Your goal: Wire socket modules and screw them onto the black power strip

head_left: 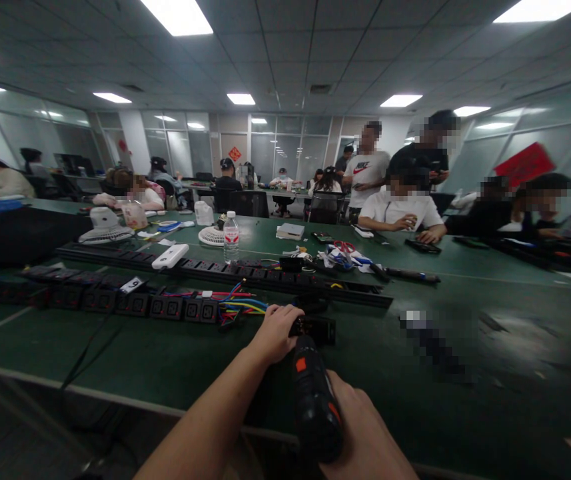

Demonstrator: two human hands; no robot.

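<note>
My right hand (358, 417) is wrapped round a black and orange cordless drill (314, 393), its nose pointing away from me. Just beyond the drill's tip, my left hand (276, 330) is closed at the near end of a black part (322, 330); the drill hides some of their contact. Coloured wires (245, 303) run from the left toward that hand. They come out of a long row of black sockets (168, 307) lying on the green table (175, 367).
Behind lies a long black rail (245, 270) with a white device (170, 257) on it. A water bottle (232, 239), white fans (212, 235), red scissors (344, 247) and a black-handled tool (412, 275) lie further back. Several people sit or stand around the far tables.
</note>
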